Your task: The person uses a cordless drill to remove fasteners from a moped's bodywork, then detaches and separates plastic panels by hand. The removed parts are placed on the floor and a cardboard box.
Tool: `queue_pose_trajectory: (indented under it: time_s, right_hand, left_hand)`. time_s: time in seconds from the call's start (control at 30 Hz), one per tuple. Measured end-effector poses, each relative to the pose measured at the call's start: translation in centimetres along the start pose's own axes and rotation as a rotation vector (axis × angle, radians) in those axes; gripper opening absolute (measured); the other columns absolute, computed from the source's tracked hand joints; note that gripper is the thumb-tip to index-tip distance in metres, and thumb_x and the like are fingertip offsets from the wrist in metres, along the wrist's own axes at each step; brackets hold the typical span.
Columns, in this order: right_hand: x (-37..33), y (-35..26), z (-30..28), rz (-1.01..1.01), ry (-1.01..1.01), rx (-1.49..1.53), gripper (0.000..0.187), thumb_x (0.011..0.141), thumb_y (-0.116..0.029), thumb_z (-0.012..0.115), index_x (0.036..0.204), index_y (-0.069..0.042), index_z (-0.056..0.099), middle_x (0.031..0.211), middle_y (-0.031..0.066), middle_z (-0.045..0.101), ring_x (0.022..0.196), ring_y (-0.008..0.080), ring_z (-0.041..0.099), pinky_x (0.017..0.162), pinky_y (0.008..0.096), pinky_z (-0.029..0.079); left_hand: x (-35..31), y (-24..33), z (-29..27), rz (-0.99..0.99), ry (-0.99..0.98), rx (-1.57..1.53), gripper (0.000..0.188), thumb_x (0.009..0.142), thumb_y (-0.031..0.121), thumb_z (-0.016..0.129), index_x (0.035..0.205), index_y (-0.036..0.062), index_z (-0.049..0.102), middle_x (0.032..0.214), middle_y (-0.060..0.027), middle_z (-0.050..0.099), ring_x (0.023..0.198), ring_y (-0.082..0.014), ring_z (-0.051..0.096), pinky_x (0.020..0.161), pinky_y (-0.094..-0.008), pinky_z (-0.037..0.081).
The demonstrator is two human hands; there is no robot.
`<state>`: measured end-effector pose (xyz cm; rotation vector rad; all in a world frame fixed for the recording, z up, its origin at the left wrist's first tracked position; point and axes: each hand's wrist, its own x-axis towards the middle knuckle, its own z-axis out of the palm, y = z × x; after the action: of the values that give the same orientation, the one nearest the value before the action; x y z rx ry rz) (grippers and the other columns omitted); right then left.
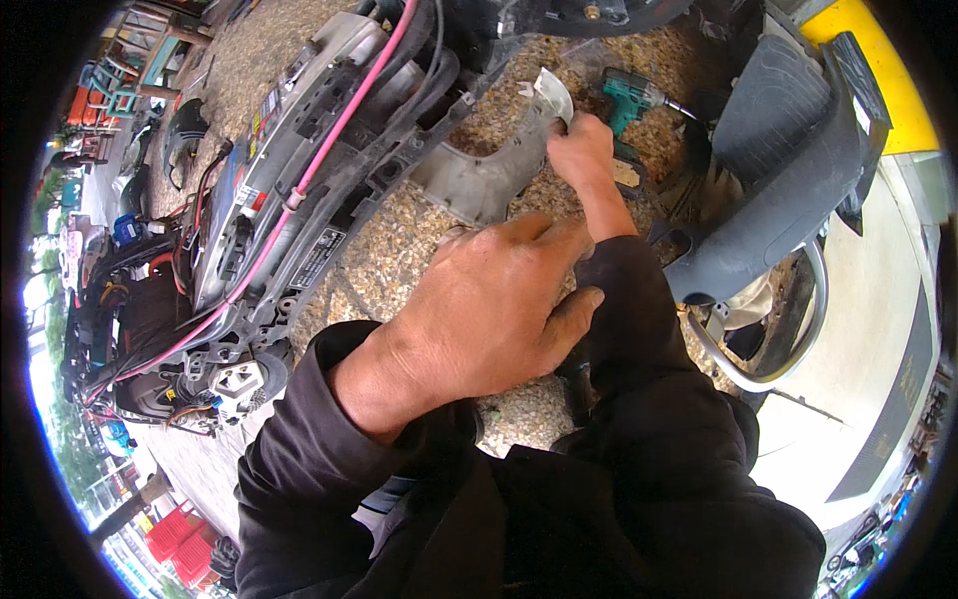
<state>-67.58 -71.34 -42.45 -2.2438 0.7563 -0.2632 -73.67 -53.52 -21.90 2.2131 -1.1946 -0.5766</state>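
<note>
My right hand [581, 152], stretched forward, is closed on the upper right end of a grey curved plastic panel [479, 185] with a pale tip. Closer in, my left hand [469, 304] hovers palm down with its thumb apart from the bent fingers. Nothing shows in it, though the fingertips are partly hidden behind the knuckles. Just beyond my right hand, a teal cordless drill [627, 97] with a long socket bit lies on the pebbled ground. To the left stands a stripped scooter frame [374, 180] with a pink hose [334, 140] running along it.
At right, a large dark grey plastic panel [788, 170] leans beside a curved silver rail [798, 359] and a white surface [848, 399]. Something yellow [888, 70] stands behind. Loose wiring [110, 299] and red plastic stools [185, 539] are at far left.
</note>
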Motion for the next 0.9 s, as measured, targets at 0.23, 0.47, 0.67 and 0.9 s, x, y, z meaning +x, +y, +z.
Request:
queue_pose_trajectory:
  time_s: [0.23,0.47,0.67,0.9]
  right_hand:
    - [-0.4,3.9,-4.1,0.178,-0.153,0.383,0.025,0.091,-0.018,0.057,0.097,0.006,0.064,0.074,0.0148,0.065,0.060,0.0234,0.065,0.052,0.0355,0.051]
    - [-0.3,6.8,-10.3,0.197,-0.206,0.465,0.024,0.092,-0.016,0.057,0.096,0.007,0.063,0.069,0.0120,0.065,0.052,0.0188,0.064,0.045,0.0325,0.048]
    - [-0.6,8.1,-14.1,0.182,-0.149,0.468,0.026,0.092,-0.018,0.057,0.097,0.006,0.064,0.069,0.0098,0.064,0.051,0.0161,0.061,0.045,0.0300,0.047]
    - [-1.2,8.6,-17.7,0.159,-0.076,0.430,0.028,0.091,-0.019,0.059,0.098,0.007,0.065,0.072,0.0092,0.065,0.053,0.0152,0.062,0.045,0.0286,0.046]
  left_hand:
    - [1.1,0.9,2.5,0.067,-0.189,0.000,0.035,0.083,0.023,0.068,0.108,0.0020,0.056,0.097,-0.0192,0.059,0.091,-0.0400,0.060,0.076,-0.0456,0.050]
    - [1.6,2.5,4.5,0.151,-0.329,0.090,0.034,0.084,0.027,0.066,0.105,0.0034,0.055,0.096,-0.0167,0.056,0.090,-0.0379,0.060,0.077,-0.0463,0.050]
    - [1.9,3.8,5.5,0.174,-0.378,0.107,0.031,0.085,0.028,0.065,0.104,0.0048,0.055,0.095,-0.0151,0.056,0.090,-0.0358,0.060,0.076,-0.0456,0.050]
    - [2.0,4.5,6.4,0.214,-0.347,0.127,0.029,0.086,0.028,0.062,0.100,0.0026,0.059,0.093,-0.0159,0.062,0.091,-0.0355,0.064,0.078,-0.0466,0.052]
